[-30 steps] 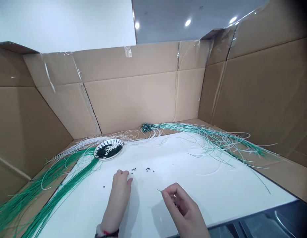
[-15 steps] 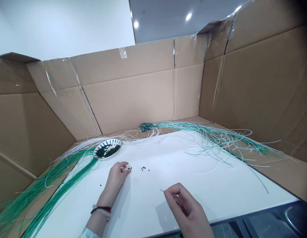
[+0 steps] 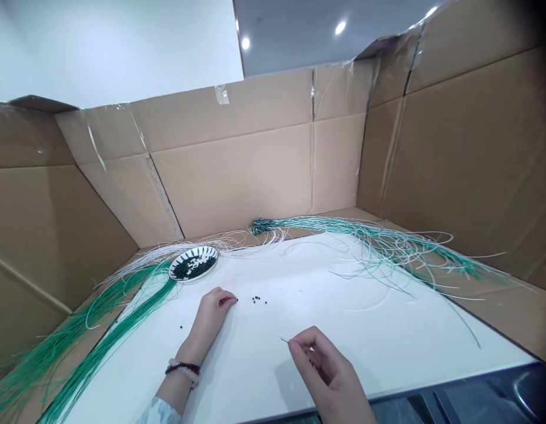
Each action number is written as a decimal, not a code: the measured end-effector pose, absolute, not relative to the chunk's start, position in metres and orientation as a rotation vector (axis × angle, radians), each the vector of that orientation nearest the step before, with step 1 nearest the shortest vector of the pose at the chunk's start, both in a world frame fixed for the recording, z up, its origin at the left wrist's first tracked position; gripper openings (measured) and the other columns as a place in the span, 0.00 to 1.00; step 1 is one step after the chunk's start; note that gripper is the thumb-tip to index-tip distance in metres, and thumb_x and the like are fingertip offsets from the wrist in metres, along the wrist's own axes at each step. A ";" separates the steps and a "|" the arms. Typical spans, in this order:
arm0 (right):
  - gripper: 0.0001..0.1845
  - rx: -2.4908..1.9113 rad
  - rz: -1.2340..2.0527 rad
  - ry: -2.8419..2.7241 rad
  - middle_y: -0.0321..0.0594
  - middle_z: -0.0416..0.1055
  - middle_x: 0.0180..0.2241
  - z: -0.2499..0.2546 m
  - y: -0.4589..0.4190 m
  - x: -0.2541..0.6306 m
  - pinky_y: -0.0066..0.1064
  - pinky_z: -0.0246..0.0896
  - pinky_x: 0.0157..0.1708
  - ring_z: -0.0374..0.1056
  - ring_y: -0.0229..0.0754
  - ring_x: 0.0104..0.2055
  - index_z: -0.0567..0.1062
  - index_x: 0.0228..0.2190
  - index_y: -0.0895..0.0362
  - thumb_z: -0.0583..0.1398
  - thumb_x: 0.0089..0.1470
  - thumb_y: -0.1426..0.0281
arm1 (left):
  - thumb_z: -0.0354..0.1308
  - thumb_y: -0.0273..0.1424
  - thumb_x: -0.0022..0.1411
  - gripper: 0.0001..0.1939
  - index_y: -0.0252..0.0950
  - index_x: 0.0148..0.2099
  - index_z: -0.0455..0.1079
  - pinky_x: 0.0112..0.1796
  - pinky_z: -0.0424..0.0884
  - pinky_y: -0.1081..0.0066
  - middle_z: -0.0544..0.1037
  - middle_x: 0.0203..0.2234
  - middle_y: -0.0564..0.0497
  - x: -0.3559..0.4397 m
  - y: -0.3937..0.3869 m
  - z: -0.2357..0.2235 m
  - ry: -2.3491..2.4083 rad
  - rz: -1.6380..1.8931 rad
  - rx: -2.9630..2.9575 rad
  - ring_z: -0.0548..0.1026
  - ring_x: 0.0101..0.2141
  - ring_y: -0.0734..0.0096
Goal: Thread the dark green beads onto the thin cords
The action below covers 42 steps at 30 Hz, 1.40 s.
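My left hand (image 3: pixel 215 309) rests low over the white tabletop, its thumb and fingertips pinched together on a small dark bead (image 3: pixel 236 300). A few more dark beads (image 3: pixel 256 299) lie just to its right, and a single one (image 3: pixel 181 327) sits to its left. Closer to me, my right hand (image 3: pixel 321 365) pinches a thin wire (image 3: pixel 284 340) whose short end points left past the fingertips. The rest of that wire is hidden by the curled fingers. Behind my left hand stands an oval striped dish (image 3: pixel 215 254) containing many dark green beads.
Green wires (image 3: pixel 105 347) spread along the left side, with white strands (image 3: pixel 167 250) behind them. A bundle of beaded green and white wires (image 3: pixel 326 224) lies across the back right. Cardboard walls (image 3: pixel 237 171) enclose the white tabletop (image 3: pixel 255 377) at back and sides.
My left fingers have closed from a slightly parted grasp into a pinch at the nearest beads. Fewer beads show beside that hand. My right hand keeps its hold on the wire.
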State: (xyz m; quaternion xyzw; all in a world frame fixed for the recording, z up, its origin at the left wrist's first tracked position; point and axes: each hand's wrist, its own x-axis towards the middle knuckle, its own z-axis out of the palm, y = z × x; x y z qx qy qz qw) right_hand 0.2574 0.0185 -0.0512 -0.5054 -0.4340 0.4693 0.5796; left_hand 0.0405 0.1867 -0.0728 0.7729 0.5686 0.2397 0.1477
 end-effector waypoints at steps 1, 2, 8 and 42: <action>0.25 -1.185 1.097 -1.015 0.28 0.54 0.22 -0.051 0.019 0.257 0.31 0.42 0.28 0.48 0.39 0.26 0.68 0.26 0.54 0.61 0.55 0.46 | 0.61 0.33 0.68 0.07 0.35 0.39 0.76 0.44 0.76 0.57 0.81 0.38 0.50 0.041 0.186 -0.073 1.632 0.701 2.215 0.80 0.39 0.64; 0.24 -1.188 1.096 -1.014 0.28 0.54 0.22 -0.050 0.019 0.257 0.31 0.41 0.28 0.48 0.39 0.26 0.67 0.26 0.54 0.61 0.54 0.46 | 0.61 0.33 0.68 0.07 0.35 0.39 0.76 0.45 0.76 0.57 0.81 0.38 0.50 0.041 0.185 -0.073 1.628 0.714 2.202 0.80 0.39 0.64; 0.21 -1.195 1.074 -1.003 0.28 0.52 0.22 -0.053 0.022 0.257 0.31 0.39 0.27 0.46 0.38 0.25 0.67 0.26 0.54 0.60 0.55 0.50 | 0.62 0.34 0.68 0.08 0.34 0.40 0.75 0.40 0.78 0.60 0.81 0.36 0.51 0.038 0.184 -0.075 1.623 0.836 1.973 0.80 0.36 0.65; 0.14 -1.427 0.931 -1.268 0.31 0.62 0.22 -0.077 0.054 0.202 0.31 0.48 0.26 0.56 0.41 0.25 0.68 0.25 0.53 0.57 0.59 0.59 | 0.54 0.36 0.60 0.12 0.39 0.34 0.78 0.38 0.70 0.59 0.82 0.32 0.46 -0.010 0.089 -0.058 1.762 0.837 1.862 0.77 0.33 0.56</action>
